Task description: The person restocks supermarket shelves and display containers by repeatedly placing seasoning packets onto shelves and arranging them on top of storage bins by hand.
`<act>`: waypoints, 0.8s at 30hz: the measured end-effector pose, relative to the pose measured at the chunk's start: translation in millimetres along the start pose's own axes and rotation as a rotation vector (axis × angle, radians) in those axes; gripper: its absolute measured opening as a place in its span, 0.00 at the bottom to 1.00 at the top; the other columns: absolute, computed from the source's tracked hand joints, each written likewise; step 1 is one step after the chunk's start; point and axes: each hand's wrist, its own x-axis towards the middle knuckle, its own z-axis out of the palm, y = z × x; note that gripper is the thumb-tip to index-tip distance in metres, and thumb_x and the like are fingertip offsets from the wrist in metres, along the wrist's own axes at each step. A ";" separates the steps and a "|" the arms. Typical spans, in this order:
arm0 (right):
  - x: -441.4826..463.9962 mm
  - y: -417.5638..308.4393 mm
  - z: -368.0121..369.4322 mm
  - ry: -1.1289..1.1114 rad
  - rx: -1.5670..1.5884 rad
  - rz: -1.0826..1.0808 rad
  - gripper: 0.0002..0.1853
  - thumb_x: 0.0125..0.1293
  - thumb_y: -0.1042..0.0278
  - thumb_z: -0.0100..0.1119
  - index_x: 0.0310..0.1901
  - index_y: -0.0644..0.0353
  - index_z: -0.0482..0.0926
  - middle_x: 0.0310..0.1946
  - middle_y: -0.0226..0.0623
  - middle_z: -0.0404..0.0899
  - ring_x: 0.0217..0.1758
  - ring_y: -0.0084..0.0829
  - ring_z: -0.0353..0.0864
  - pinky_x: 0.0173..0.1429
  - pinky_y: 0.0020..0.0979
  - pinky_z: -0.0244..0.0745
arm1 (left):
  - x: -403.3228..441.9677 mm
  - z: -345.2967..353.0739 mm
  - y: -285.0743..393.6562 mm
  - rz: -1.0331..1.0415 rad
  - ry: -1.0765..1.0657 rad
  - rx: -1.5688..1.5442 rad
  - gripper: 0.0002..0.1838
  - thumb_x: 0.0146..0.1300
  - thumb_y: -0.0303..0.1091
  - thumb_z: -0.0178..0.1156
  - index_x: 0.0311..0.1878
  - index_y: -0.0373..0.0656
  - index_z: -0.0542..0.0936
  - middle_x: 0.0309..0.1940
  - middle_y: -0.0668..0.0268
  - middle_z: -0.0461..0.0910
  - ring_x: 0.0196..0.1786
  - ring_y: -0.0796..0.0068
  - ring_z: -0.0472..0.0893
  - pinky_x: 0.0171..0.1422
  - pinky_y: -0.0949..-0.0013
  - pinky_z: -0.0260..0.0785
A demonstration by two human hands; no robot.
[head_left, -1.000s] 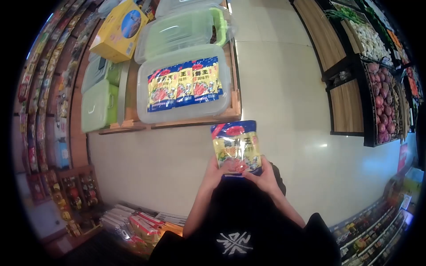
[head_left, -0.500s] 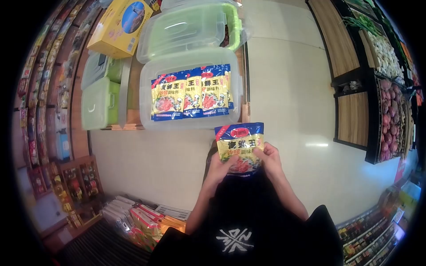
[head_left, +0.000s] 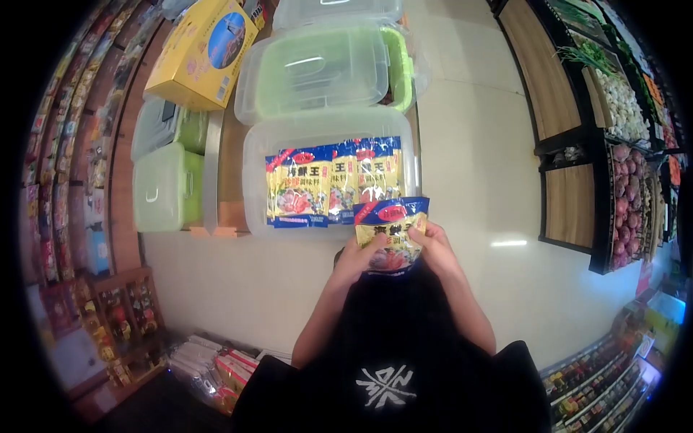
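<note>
Between my two hands I hold one blue-and-yellow seasoning packet (head_left: 392, 234), its printed front facing up. My left hand (head_left: 359, 258) grips its left side, thumb lying on the front. On the right side, my right hand (head_left: 434, 247) pinches it the same way. The packet's top edge overlaps the near right corner of a translucent lid (head_left: 256, 173). On that lid lie several seasoning packets (head_left: 299, 189) of the same kind, set side by side and overlapping. The backs of my fingers are hidden behind the packet I hold.
Beyond the lid stands a green lidded bin (head_left: 317, 68). A yellow box (head_left: 206, 54) and green containers (head_left: 170, 187) are at the left. Bins of red onions (head_left: 625, 206) and garlic (head_left: 617, 101) line the right. Wrapped packages (head_left: 209, 368) lie at the lower left.
The lid and its packets now appear lower and further right, nearer my hands, as the view has shifted. The held packet now overlaps the lid's corner. Both hands keep their grip.
</note>
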 end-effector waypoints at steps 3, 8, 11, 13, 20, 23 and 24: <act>31.2 -11.7 24.4 0.041 0.025 -0.014 0.12 0.65 0.73 0.59 0.49 0.66 0.78 0.43 0.35 0.82 0.43 0.21 0.79 0.50 0.24 0.73 | 13.7 -16.7 36.2 0.026 -0.001 -0.040 0.16 0.67 0.34 0.58 0.53 0.34 0.75 0.45 0.65 0.79 0.47 0.78 0.77 0.52 0.71 0.70; 95.6 -23.9 52.1 0.356 -0.622 -0.043 0.17 0.61 0.65 0.64 0.47 0.67 0.79 0.34 0.36 0.84 0.34 0.21 0.81 0.39 0.26 0.75 | 31.8 -33.1 69.8 0.523 0.250 0.389 0.31 0.62 0.27 0.60 0.67 0.35 0.60 0.58 0.55 0.71 0.58 0.70 0.72 0.59 0.68 0.67; 138.3 17.9 20.6 0.453 -0.895 -0.435 0.26 0.54 0.58 0.69 0.51 0.66 0.77 0.36 0.53 0.82 0.39 0.41 0.84 0.44 0.37 0.76 | 30.2 -39.0 79.5 0.704 0.346 0.872 0.34 0.58 0.30 0.65 0.66 0.33 0.63 0.60 0.48 0.69 0.62 0.56 0.70 0.65 0.61 0.62; 132.5 16.6 34.2 0.548 -0.984 -0.499 0.29 0.55 0.59 0.68 0.56 0.65 0.73 0.39 0.55 0.81 0.43 0.50 0.82 0.46 0.40 0.76 | 25.3 -32.4 81.5 0.723 0.214 0.897 0.27 0.59 0.33 0.64 0.59 0.32 0.69 0.57 0.47 0.71 0.60 0.48 0.70 0.64 0.57 0.63; 112.7 -0.9 52.7 0.706 -1.306 -0.680 0.28 0.56 0.61 0.66 0.56 0.63 0.70 0.47 0.50 0.71 0.52 0.49 0.70 0.55 0.42 0.69 | 44.0 -38.0 72.3 0.748 -0.059 1.385 0.28 0.50 0.34 0.67 0.56 0.42 0.73 0.56 0.59 0.70 0.61 0.57 0.67 0.68 0.53 0.51; 75.2 9.8 41.8 0.801 -1.158 -0.674 0.25 0.57 0.62 0.65 0.55 0.62 0.72 0.46 0.48 0.71 0.53 0.48 0.70 0.57 0.41 0.69 | 36.8 -28.5 88.4 0.753 -0.094 1.327 0.28 0.52 0.35 0.67 0.57 0.43 0.72 0.56 0.58 0.69 0.60 0.58 0.69 0.66 0.53 0.56; 60.0 17.0 35.0 0.812 -1.097 -0.658 0.25 0.57 0.62 0.64 0.55 0.62 0.72 0.46 0.48 0.71 0.53 0.48 0.70 0.58 0.40 0.69 | 43.4 -26.8 87.1 0.687 -0.172 1.150 0.27 0.53 0.36 0.66 0.57 0.43 0.72 0.56 0.57 0.69 0.58 0.60 0.71 0.64 0.54 0.59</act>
